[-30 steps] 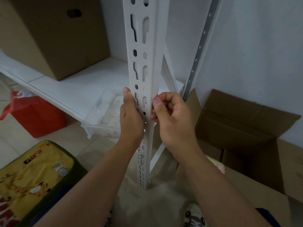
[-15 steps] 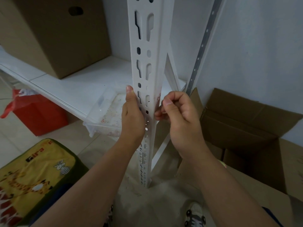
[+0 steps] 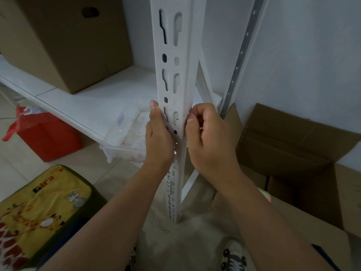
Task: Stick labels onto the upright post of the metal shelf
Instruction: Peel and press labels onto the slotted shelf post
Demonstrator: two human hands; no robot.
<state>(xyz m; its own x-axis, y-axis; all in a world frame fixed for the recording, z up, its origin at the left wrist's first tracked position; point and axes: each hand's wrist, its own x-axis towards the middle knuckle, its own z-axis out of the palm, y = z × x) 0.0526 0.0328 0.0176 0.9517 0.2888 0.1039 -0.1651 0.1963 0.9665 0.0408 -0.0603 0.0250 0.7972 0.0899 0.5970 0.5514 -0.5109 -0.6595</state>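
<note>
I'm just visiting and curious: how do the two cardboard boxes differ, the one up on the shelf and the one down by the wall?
The cardboard box on the shelf is closed and stands on the white shelf board; the open cardboard box sits lower, right of the upright post, flaps spread. The shelf box shows an oval handle hole; none shows on the open one. Both are plain brown.

Dim, soft, even indoor light; source not visible. Colours muted, greyish cast. Faint diffuse shadows only, no glare. Wide-angle distortion: straight lines bow toward left and right frame edges. Centre fairly sharp; lower corners slightly soft.
</note>
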